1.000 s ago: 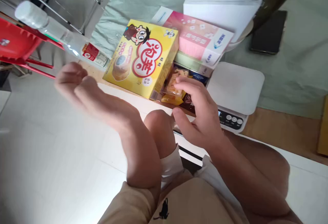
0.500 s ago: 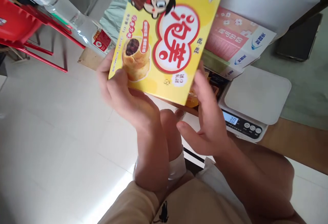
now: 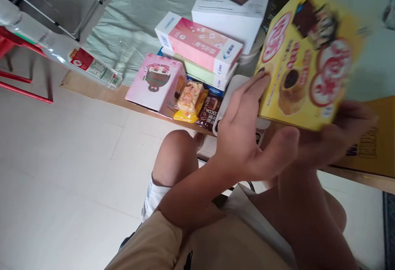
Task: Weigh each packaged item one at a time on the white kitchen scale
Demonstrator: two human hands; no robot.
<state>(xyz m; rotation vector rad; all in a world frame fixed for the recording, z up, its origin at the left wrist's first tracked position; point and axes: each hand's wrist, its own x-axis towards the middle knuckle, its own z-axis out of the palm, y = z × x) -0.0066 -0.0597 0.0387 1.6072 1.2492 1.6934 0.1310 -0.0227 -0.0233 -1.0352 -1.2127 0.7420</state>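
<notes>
A yellow snack box [image 3: 308, 56] with red-and-white lettering and a picture of a filled pastry is held up, tilted and blurred, at the right. My right hand [image 3: 336, 136] grips it from below, fingers curled round its lower right corner. My left hand [image 3: 247, 138] reaches across from the left with its fingers stretched flat on the box's lower left edge and its thumb free underneath. Both hands are above the white scale [image 3: 230, 93], which they mostly hide.
On the low table edge lie a pink cartoon box [image 3: 156, 82], a snack packet [image 3: 189, 97], a cocoa packet [image 3: 210, 111], a pink-and-white box [image 3: 200, 43] and a white meal box [image 3: 231, 2]. A plastic bottle [image 3: 77, 58] lies left, a yellow carton [image 3: 370, 146] right.
The yellow box was lifted off the pile and has swung from the middle to the right. My left hand's grip has loosened to flat fingers. The pink cartoon box now shows.
</notes>
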